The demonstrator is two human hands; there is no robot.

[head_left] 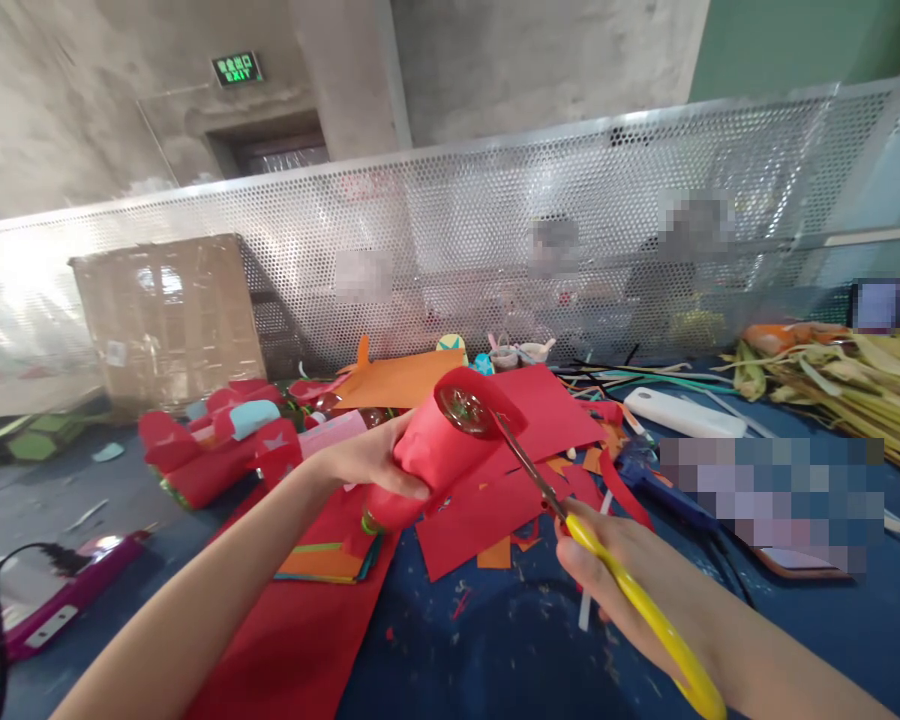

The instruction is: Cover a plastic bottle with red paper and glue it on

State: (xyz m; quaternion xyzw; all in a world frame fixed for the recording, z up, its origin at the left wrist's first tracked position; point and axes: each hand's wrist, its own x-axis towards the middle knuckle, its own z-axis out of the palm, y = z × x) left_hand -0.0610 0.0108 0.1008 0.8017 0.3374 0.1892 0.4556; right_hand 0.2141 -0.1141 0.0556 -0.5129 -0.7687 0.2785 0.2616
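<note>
My left hand is wrapped round a bottle covered in red paper, holding it tilted above the table. Its round, dark see-through end faces up and to the right, and a red flap of paper stands out past the rim. A pair of scissors with yellow handles is gripped in my right hand. The blades reach up to the paper at the bottle's rim; whether they are parted I cannot tell. Under the bottle lie red paper sheets and a small stack of coloured paper.
Red paper-wrapped pieces with stars lie at the left, near a purple power strip. To the right are a white glue gun or similar tool, a blue tool with a cord, a phone and corn husks. A perforated metal screen stands behind.
</note>
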